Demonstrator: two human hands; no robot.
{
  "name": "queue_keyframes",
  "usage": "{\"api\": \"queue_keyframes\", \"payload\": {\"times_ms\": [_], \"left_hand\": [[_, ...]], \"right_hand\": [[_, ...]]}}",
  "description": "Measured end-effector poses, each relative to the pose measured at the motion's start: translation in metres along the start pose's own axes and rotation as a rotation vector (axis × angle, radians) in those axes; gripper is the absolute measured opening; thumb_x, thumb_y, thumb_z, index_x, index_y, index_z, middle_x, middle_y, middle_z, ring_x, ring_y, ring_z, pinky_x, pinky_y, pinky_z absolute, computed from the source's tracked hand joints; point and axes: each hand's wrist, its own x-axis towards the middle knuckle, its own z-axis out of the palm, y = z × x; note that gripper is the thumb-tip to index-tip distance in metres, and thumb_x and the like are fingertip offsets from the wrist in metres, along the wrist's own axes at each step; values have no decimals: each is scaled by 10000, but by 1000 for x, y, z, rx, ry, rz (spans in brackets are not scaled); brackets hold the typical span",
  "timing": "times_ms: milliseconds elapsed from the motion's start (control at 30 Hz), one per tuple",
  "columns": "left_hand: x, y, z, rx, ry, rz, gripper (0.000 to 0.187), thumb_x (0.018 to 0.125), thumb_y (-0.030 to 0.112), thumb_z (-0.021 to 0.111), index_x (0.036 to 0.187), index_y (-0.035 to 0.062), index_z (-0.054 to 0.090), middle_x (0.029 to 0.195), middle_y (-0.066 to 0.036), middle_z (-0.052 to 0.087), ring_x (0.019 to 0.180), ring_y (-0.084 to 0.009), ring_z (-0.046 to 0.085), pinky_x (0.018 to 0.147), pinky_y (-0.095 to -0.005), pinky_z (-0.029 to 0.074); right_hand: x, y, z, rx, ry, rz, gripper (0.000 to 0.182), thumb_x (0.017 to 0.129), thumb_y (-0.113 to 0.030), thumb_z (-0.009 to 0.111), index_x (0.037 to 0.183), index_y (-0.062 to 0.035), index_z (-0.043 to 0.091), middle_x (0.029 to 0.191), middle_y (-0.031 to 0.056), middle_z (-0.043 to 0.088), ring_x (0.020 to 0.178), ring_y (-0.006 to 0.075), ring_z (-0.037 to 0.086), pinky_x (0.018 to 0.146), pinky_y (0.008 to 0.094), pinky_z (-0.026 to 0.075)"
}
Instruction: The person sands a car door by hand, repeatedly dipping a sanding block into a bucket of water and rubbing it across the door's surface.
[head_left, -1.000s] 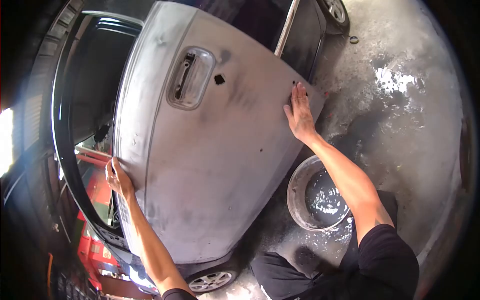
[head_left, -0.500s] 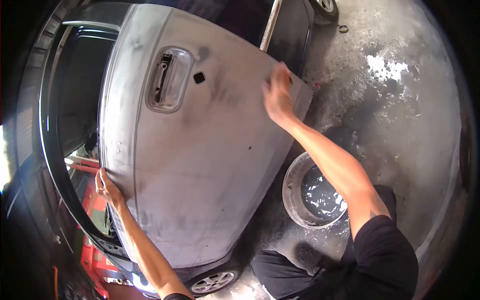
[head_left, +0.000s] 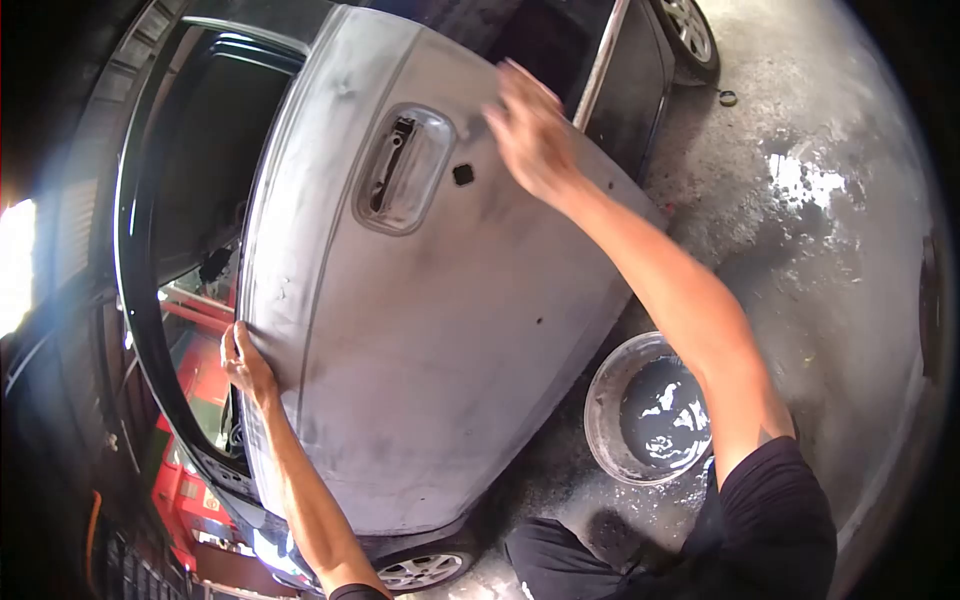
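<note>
A car door (head_left: 440, 330) with a dull, sanded grey surface fills the middle of the view. It has a recessed handle pocket (head_left: 405, 170) and a dark square hole (head_left: 462, 175) beside it. My left hand (head_left: 248, 368) grips the door's edge at the window opening, fingers curled over it. My right hand (head_left: 535, 135) is over the panel's far part, beyond the hole, blurred by motion. A thin pinkish edge shows along its fingers; I cannot tell what is under the hand.
A round bucket (head_left: 600, 425) of dark, shiny liquid stands on the wet concrete floor (head_left: 790, 290), below my right forearm. Car wheels show at the top right (head_left: 690, 35) and bottom (head_left: 425, 572). Red equipment (head_left: 190, 490) is beyond the window frame.
My right hand has swept across the panel from near its right edge towards the far part by the handle. My left hand keeps its hold; the whole view has shifted slightly.
</note>
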Motion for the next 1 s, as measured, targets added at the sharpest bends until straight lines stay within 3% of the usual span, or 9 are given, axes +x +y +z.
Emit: {"api": "queue_keyframes", "payload": {"times_ms": [100,233,333,433,500,633,733,900,1000], "left_hand": [[7,-4,-3,75,2,74,466,1009,379,633,1189,-39,735,1140,-206,752,1072,-315,687,979,-397,489],[11,-18,-1,47,-34,119,473,1016,372,613,1198,-48,732,1116,-199,756,1028,-301,692,957,-381,508],[4,2,2,5,-24,-8,483,1021,382,612,1221,-42,729,1115,-162,762,1013,-253,680,954,-364,506],[7,-7,-3,25,-48,10,502,1021,406,612,1257,-21,729,1139,-149,765,1031,-242,684,959,-362,508],[13,-17,0,91,7,76,501,1024,403,599,1266,-17,727,1156,-154,762,1060,-258,688,973,-370,508],[12,-14,-3,152,-25,100,503,1029,385,570,1253,-40,718,1160,-189,752,1071,-308,686,994,-393,501],[9,-10,-5,112,-36,78,516,1033,382,553,1267,-52,706,1181,-201,740,1074,-305,674,994,-408,498],[5,0,-3,101,-53,50,535,1039,393,532,1297,-46,694,1259,-211,715,1139,-330,659,1035,-427,478],[10,-15,-5,157,-36,97,551,1039,411,530,1328,-33,680,1273,-208,710,1158,-335,656,1041,-426,477]], "right_hand": [[132,-68,40,162,-235,87,419,1084,-354,512,1118,54,603,1232,252,651,1175,437,621,1027,518,488],[95,-25,50,104,-152,-76,511,1103,-383,460,1324,63,575,1387,261,595,1298,413,567,1097,482,460],[-64,47,-41,47,-179,149,547,1065,-232,592,1520,45,468,1578,209,485,1473,363,450,1230,417,369],[-198,155,-93,24,-342,597,554,1091,-276,521,1526,63,464,1584,224,479,1533,342,374,1273,422,294],[-190,147,-91,1,-299,717,543,1057,-278,566,1464,78,523,1501,261,546,1453,376,470,1242,464,339],[-83,49,-56,142,-172,430,536,1083,-310,527,1412,112,551,1551,242,513,1438,350,498,1221,430,368],[-99,77,-50,78,-109,249,475,1073,-273,546,1404,65,592,1493,233,574,1398,344,544,1191,422,406],[-246,205,-122,207,-199,876,469,1091,-318,478,1441,-31,600,1501,201,569,1424,341,513,1203,421,381],[-253,222,-106,177,-150,880,547,1106,-345,448,1479,49,522,1558,259,488,1496,366,409,1253,428,296]]}}
